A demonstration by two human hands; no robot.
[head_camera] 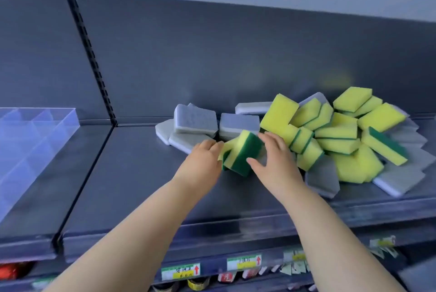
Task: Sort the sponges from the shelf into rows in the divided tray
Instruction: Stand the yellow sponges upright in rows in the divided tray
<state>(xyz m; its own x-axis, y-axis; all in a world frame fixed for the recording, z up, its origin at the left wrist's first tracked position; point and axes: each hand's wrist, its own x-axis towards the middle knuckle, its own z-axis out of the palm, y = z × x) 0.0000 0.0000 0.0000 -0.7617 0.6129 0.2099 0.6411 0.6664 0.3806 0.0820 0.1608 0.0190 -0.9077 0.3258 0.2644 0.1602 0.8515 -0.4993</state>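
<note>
A heap of yellow-and-green sponges (339, 131) and grey sponges (195, 119) lies on the dark shelf (132, 173), right of centre. Between my hands stand two yellow-and-green sponges (243, 152) pressed together at the heap's front left edge. My left hand (205, 157) grips their left side, fingers curled round the yellow edge. My right hand (273, 157) holds their right side, thumb at the front and fingers over the top. The clear divided tray (59, 124) sits at far left on the neighbouring shelf panel, its visible compartments bare.
A slotted upright (92, 55) splits the shelf's back wall between tray and heap. Price labels (180, 271) hang on the shelf's front lip, with goods on a lower shelf beneath. Bare shelf surface stretches between the tray and the sponges.
</note>
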